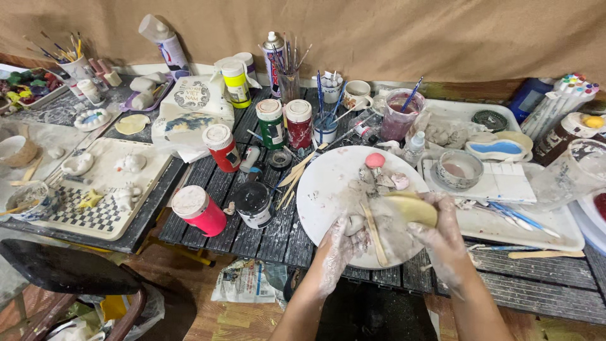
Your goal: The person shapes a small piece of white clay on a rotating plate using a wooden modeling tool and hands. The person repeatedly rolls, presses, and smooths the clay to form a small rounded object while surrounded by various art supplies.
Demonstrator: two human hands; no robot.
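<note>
**Two clay-caked hands at a crowded plate**

Both hands work over the round white plate at the front of the slatted tabletop. The right hand has its fingers clamped on a yellow sponge, pressed at the plate's right side. The left hand rests on the near rim with fingers curled around a small grey clay lump — how firmly they close on it I cannot tell, since slip coats everything.

Risks, as I judge them: the plate overhangs the tabletop's front edge a little, so a hard wipe could tip or slide it toward the floor. A wooden modelling stick lies loose between the hands and could be swept off. Paint jars crowd the left — the pink-bodied jar and the black jar stand near enough for an elbow to topple.

Hidden: the sponge's underside, the left fingertips, and the exact shape of the small clay pieces by the pink-capped figure.
</note>
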